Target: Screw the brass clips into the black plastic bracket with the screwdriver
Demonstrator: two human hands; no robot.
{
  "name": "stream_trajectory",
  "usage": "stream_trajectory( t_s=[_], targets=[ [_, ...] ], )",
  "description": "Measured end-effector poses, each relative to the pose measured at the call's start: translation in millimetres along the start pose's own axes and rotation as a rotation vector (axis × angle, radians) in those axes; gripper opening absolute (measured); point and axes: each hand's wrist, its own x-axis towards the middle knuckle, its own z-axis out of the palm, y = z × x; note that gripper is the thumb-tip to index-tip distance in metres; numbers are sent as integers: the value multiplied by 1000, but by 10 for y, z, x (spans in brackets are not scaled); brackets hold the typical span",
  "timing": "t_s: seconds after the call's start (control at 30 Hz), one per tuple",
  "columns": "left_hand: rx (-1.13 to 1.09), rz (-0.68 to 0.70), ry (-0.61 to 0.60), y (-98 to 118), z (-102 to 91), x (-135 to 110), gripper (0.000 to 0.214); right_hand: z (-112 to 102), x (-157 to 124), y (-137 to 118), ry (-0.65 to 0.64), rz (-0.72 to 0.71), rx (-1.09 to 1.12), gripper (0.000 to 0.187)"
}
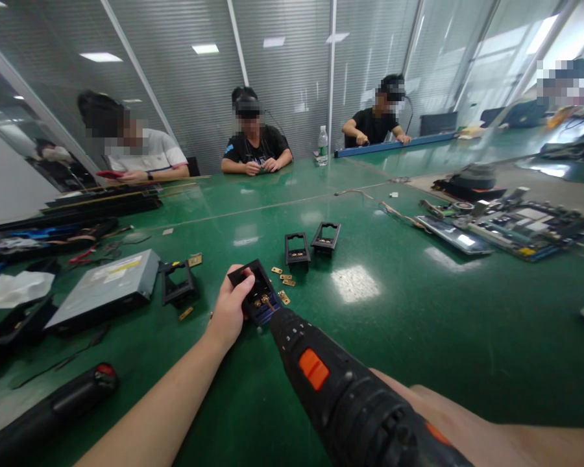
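My left hand [228, 316] grips a small black plastic frame [238, 280], thumb over its face, tilted just above the green table. Inside its lower part are brass-coloured pieces [261, 300]. My right hand [438, 405], partly hidden behind the tool, holds a black electric screwdriver [343, 383] with an orange switch. Its tip points into the frame at the brass pieces; whether it touches a screw I cannot tell. Several loose brass plates [284, 297] lie beside the frame. Two similar black frames [298, 263] stand beyond, and another black frame [191, 285] sits to the left.
A silver disc drive [111, 279] lies left, near a second black tool [53, 408] with a red end. Cables and black strips [102, 204] are heaped farther back. At right are circuit boards [535, 224]. Several people sit across the table, near a water bottle [322, 148].
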Motion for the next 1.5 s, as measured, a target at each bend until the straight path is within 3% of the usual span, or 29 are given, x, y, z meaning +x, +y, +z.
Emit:
stream_trajectory(
  t_s=[0.43, 0.6, 0.87, 1.1, 1.5],
  targets=[
    [8, 15, 4, 17, 8, 6, 24, -36, 43, -35, -21, 101, 117, 75],
    [4, 6, 57, 50, 40, 0, 28, -57, 49, -55, -22, 95, 133, 71],
    [0, -2, 40, 59, 35, 0, 27, -35, 48, -44, -7, 80, 143, 63],
    [0, 11, 5, 37, 7, 6, 24, -44, 40, -42, -11, 98, 135, 71],
    [-26, -9, 21, -31, -2, 41, 26, -13, 53, -13, 4, 62, 130, 69]
  ],
)
